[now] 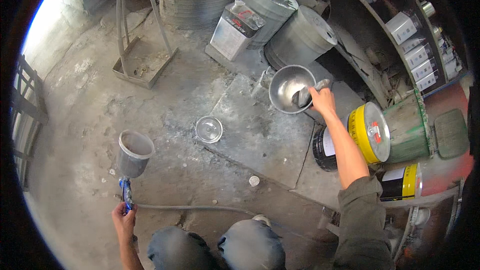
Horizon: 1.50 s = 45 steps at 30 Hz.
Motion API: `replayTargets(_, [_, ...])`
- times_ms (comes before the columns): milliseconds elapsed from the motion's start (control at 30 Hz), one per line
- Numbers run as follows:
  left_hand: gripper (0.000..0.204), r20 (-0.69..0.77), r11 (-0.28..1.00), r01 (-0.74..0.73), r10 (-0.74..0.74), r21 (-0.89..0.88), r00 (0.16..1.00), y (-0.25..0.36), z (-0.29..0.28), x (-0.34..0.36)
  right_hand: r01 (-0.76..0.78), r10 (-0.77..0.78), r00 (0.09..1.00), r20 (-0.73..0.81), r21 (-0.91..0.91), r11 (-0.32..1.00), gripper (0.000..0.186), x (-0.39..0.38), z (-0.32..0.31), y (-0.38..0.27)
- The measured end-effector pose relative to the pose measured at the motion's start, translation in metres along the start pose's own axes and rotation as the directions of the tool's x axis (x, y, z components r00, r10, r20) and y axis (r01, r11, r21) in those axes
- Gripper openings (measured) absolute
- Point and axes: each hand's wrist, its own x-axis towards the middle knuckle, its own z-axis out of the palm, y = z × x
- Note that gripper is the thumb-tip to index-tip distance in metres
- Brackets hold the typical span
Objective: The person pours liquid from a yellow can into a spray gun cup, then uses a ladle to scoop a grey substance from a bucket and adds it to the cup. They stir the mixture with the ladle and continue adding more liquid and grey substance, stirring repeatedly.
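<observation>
At the lower left, my left hand (124, 218) is closed around the handle of a blue spray gun (126, 195). A translucent grey paint cup (135, 151) sits upright on top of the gun, its mouth uncovered. My right arm reaches forward, and my right hand (323, 100) is closed at the near right rim of a shiny metal bowl (286, 82). A crumpled-looking grey piece (304, 97) shows at my right fingers, over the bowl's rim; I cannot tell what it is. A round clear plastic dish or lid (209, 129) lies on the floor between my hands.
A hose (195, 207) crosses the floor before my knees, near a small white cap (254, 181). Beyond the bowl stand a square can (232, 32) and grey drums (300, 35). Yellow-banded buckets (370, 132) and shelves of cans line the right. A metal dustpan (145, 65) stands far left.
</observation>
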Motion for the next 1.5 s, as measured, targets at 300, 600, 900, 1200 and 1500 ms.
replayTargets(300, [0.017, 0.036, 0.995, -0.097, 0.097, -0.005, 0.995, 0.002, 0.025, 0.001, 0.203, -0.385, 0.903, -0.191, -0.601, 0.773, 0.072, 0.016, 0.014, -0.047])
replayTargets(600, [0.018, 0.043, 0.992, -0.122, 0.121, 0.013, 0.992, 0.01, 0.022, -0.008, 0.315, -0.55, 0.771, -0.319, -0.559, 0.767, 0.07, -0.005, 0.044, -0.02])
replayTargets(900, [0.018, 0.109, 0.996, -0.075, 0.07, 0.05, 0.992, 0.003, 0.026, -0.025, -0.353, 0.306, 0.926, 0.221, 0.792, 0.497, 0.038, -0.083, 0.156, 0.028])
replayTargets(1200, [0.03, 0.403, 0.941, -0.303, 0.221, 0.152, 0.888, 0.025, 0.081, -0.003, -0.562, 0.363, 0.808, 0.464, 0.792, 0.237, 0.062, -0.085, 0.186, 0.09])
replayTargets(1500, [0.022, 0.573, 0.98, -0.161, 0.067, 0.116, 0.817, 0.042, 0.128, -0.011, 0.052, 0.173, 0.953, -0.249, 0.697, 0.715, 0.023, -0.088, -0.088, 0.157])
